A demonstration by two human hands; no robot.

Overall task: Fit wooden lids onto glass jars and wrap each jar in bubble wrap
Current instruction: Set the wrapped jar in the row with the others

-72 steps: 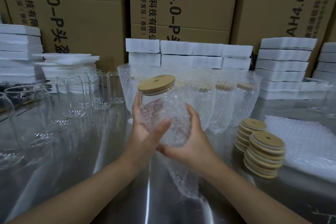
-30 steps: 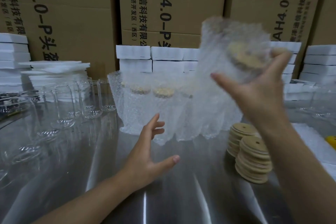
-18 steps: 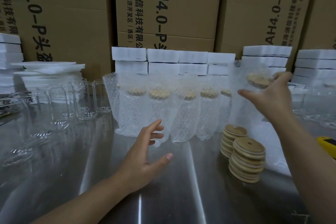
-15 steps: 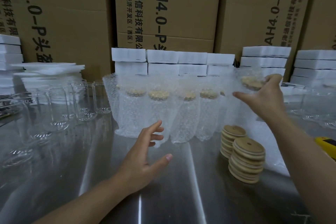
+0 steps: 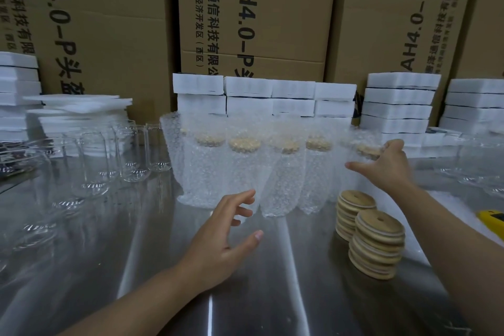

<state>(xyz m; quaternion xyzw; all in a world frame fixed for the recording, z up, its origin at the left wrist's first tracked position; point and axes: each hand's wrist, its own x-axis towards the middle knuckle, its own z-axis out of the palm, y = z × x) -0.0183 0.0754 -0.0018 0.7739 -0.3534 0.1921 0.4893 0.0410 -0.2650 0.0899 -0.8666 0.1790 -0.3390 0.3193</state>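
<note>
Right grip (image 5: 381, 163): fingers over the top and thumb out to the side, closed round the upper part of a bubble-wrapped jar (image 5: 364, 148), right of centre in the frame.
Bubble-wrapped jar: upright, its wooden lid showing dimly through the wrap; it is at the right end of the row, just beside the next jar (whether its base touches the surface cannot be told, since the lid stacks hide it).
Left grip (image 5: 226, 234): spread, fingers loosely apart, holding nothing, hovering above the surface at lower centre, near the front of the row.
Row of wrapped jars (image 5: 283, 172): several, upright, side by side across the middle of the frame, each with a lid inside the wrap.
Wooden lids (image 5: 377, 243): two stacks on the surface at lower right, close together, each top lid with a small hole.
Bare glass jars (image 5: 95, 169): unlidded, grouped at the left.
Steel surface (image 5: 272, 289): shiny, streaked with reflections.
Foam blocks (image 5: 272, 95): white stacks behind the row, with more at both edges.
Cardboard boxes (image 5: 245, 22): brown, printed, filling the top of the frame.
Yellow object (image 5: 494, 218): at the right edge, cut off.
</note>
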